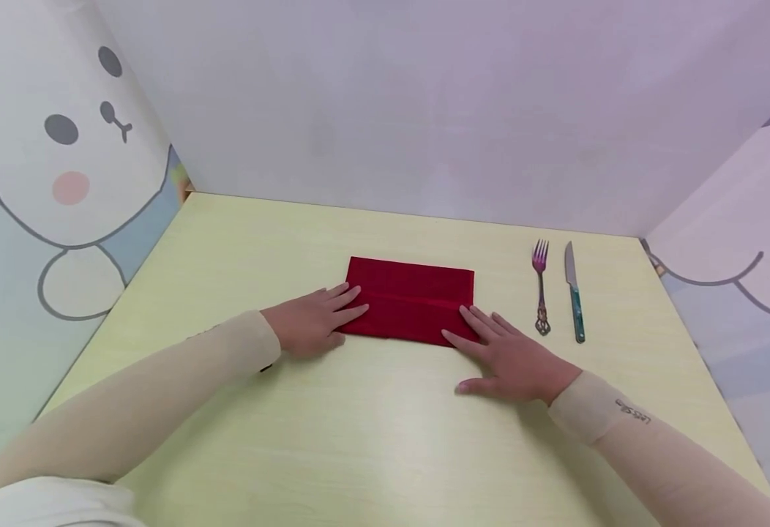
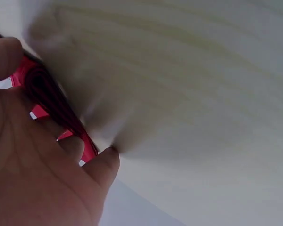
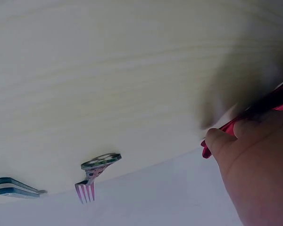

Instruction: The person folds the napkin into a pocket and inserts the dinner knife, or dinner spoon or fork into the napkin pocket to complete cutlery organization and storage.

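"Across the worktop (image 1: 385, 432), where is the folded red cloth (image 1: 408, 282)?"

"Between the two hands, its long axis running roughly from 9 to 3 o'clock, the 3 o'clock end slightly nearer the person. From the left hand (image 1: 309, 322) it lies toward 3 o'clock; from the right hand (image 1: 513, 359), toward 10."

"Which is nearer?"

"Neither: both touch it, one at each short end, fingers outstretched, gripping nothing."

"And the cutlery?"

"Fork (image 1: 541, 293) and knife (image 1: 574, 293) lie apart from it, past its 3 o'clock end, knife farther out."
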